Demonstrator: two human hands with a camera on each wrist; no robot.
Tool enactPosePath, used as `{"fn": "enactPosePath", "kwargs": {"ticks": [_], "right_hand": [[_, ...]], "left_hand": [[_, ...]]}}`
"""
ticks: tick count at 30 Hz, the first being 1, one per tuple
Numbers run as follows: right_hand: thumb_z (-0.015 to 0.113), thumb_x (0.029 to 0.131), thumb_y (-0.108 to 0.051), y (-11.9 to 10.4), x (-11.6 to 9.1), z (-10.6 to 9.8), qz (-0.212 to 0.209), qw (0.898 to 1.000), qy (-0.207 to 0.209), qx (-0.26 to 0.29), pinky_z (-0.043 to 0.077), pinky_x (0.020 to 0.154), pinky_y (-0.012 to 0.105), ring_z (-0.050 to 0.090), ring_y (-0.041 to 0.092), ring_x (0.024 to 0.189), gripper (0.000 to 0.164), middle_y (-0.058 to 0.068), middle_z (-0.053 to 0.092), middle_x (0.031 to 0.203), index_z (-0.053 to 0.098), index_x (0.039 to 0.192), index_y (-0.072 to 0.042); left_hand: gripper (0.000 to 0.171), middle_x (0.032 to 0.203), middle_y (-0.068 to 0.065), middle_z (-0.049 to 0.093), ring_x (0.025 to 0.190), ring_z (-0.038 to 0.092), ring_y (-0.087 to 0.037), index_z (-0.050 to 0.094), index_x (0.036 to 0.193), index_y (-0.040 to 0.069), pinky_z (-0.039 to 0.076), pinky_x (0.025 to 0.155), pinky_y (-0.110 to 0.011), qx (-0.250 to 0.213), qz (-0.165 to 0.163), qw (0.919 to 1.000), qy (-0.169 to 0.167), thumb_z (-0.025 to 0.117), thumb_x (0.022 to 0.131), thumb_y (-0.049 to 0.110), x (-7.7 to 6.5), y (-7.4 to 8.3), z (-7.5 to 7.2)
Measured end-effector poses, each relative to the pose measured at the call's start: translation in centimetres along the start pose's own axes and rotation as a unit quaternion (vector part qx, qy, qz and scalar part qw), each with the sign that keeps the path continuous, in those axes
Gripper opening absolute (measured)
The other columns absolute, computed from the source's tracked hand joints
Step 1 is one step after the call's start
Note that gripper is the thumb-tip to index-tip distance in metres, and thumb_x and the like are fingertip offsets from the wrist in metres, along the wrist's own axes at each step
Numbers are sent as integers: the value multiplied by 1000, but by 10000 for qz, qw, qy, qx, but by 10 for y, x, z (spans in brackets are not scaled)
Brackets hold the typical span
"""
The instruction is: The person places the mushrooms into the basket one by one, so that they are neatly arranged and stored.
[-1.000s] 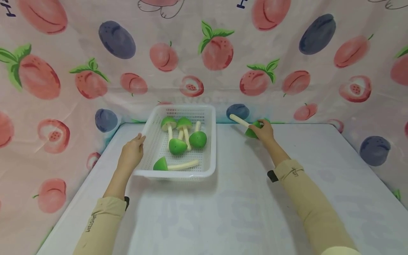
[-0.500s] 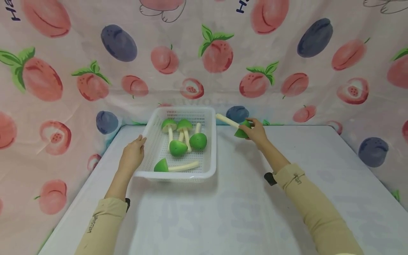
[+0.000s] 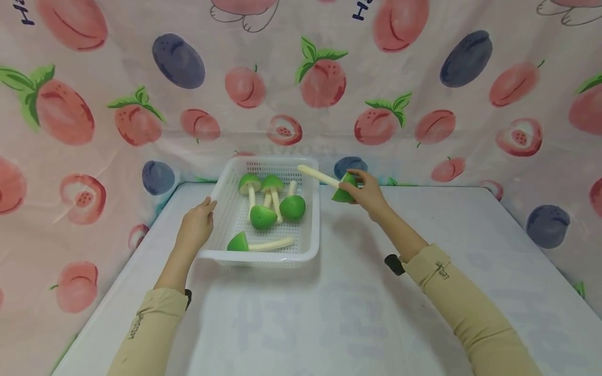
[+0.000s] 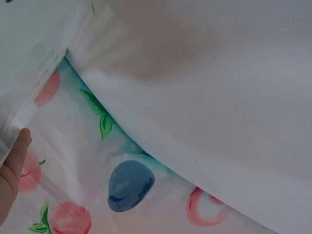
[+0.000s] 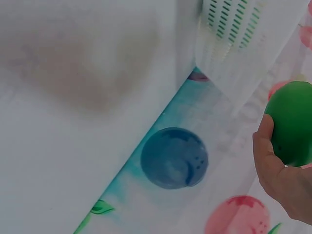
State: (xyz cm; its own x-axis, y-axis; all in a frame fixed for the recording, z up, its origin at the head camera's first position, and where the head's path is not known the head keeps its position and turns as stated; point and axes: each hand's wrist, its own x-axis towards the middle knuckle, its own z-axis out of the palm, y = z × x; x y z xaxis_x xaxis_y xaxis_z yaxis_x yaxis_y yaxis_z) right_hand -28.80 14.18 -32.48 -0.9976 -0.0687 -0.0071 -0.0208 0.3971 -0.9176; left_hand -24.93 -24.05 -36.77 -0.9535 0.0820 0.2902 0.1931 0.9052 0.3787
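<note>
My right hand (image 3: 370,196) pinches a toy mushroom (image 3: 324,177) by its green cap, above the table. Its pale stem points left, over the right rim of a white perforated basket (image 3: 311,230). In the right wrist view, the round cap (image 5: 295,122) shows beside the fingers of my right hand (image 5: 278,178). Several like mushrooms lie in the basket, among them one on its side (image 3: 239,243) near the front wall. The fingers of my left hand (image 3: 195,224) are fairly straight and touch the basket's left rim; the left wrist view shows one finger (image 4: 17,153) against it.
The basket stands on a white-covered table (image 3: 348,303), close to the back edge. Behind and at both sides hangs a fruit-printed cloth (image 3: 282,68). In the right wrist view, a slotted basket wall (image 5: 229,29) is at the top.
My right hand has carried the mushroom leftward from the right of the basket, so its stem now reaches over the rim. My left hand and the basket have stayed in place.
</note>
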Motion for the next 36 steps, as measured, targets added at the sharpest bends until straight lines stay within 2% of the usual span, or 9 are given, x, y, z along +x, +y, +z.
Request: {"fn": "enactPosePath", "kwargs": {"ticks": [11,20,29,36], "right_hand": [[60,92,-23,-21,-9,24,-334,9979,-475,-272,54,91,48,52,36,119,57,18,37,145,38,143,-13],[64,89,-23,-30,-12,37,-650,9925,-843,-601,54,92,44,52,35,117,58,16,42,143,41,141,-13],[66,88,-25,-30,-10,53,-1044,9816,-1218,-1039,51,97,44,52,34,119,59,15,43,143,42,140,-11],[68,86,-23,-28,-10,64,-1258,9721,-1444,-1352,56,88,39,58,32,111,58,16,52,133,45,138,-8]], "left_hand": [[35,136,-34,41,119,45,-52,49,127,-13,43,98,-59,-62,-88,9999,-85,44,93,-6,-2,1,-2],[35,135,-34,43,118,47,-52,50,127,-13,44,97,-58,-45,-3,10000,-6,45,93,-6,0,1,-1],[35,136,-33,42,119,47,-51,50,127,-13,44,98,-58,-1,-32,10000,-25,45,93,-6,0,0,-1],[35,137,-33,41,120,46,-51,49,128,-13,43,99,-57,-23,-101,9999,-100,44,93,-6,0,2,-2]]}}
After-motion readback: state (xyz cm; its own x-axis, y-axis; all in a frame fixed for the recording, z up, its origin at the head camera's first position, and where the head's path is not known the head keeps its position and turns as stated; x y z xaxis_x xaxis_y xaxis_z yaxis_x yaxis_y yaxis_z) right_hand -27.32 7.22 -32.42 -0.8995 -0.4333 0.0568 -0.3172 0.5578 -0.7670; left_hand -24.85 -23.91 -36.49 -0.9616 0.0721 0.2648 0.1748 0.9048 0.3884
